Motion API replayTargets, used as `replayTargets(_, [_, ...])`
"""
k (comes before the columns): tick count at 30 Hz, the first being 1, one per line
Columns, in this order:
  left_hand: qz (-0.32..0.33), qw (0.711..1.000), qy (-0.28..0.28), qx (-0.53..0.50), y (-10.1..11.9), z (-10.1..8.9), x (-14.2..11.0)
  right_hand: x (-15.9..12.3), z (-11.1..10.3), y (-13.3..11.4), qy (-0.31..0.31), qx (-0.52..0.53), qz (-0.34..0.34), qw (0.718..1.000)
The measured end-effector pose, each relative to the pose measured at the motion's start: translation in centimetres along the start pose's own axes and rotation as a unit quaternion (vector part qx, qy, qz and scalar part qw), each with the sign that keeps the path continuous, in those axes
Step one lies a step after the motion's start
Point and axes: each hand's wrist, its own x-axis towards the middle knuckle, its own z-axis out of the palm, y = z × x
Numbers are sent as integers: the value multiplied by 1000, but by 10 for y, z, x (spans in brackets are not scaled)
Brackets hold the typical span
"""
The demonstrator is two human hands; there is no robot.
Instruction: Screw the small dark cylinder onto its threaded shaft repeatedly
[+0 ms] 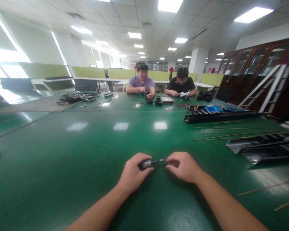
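My left hand [135,171] is closed around a short grey-and-black cylinder with a thin shaft [148,163]. Its shaft points right, toward my other hand, and the lighter tip stops just short of those fingers. Between the thumb and fingers of my right hand [183,166] is a small dark ridged piece [169,163], mostly covered by the fingertips. A narrow gap separates the shaft tip from this piece. Both hands are low over the green table [86,160], near its front. The exact kind of either item is too small to make out.
Black metal channels [267,150] and thin rods [221,132] lie to the right. Farther back is another long channel with blue packets [214,109]. Two people [141,81] sit across the table, handling parts. A cable pile [74,97] is at the far left.
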Motion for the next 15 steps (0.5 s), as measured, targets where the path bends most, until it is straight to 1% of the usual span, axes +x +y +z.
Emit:
replayTargets(2, [-21,1000,13,9,-2,0,0,1,-2,3,6,6,13,1000])
replayTargets(5, [-71,997,34,1,-6,-1,1,2,-2,6,11,8,33,999])
replayTargets(6, [-92,995,34,-21,-6,-2,2,2,-2,7,12,7,37,999])
replayTargets(8, [-136,985,36,-100,-4,-4,3,2,-2,6,13,4,42,999])
replayTargets(10, [-184,961,57,-198,-1,-9,3,2,-1,5,9,1,45,999])
replayTargets(12, [-228,927,89,-283,3,-20,1,2,-1,3,4,-4,49,999])
replayTargets(14, [-257,900,112,-335,3,-38,-7,2,-1,1,-1,-9,52,999])
replayTargets(15, [-265,894,120,-340,1,-50,-14,2,-1,0,-1,-10,52,999])
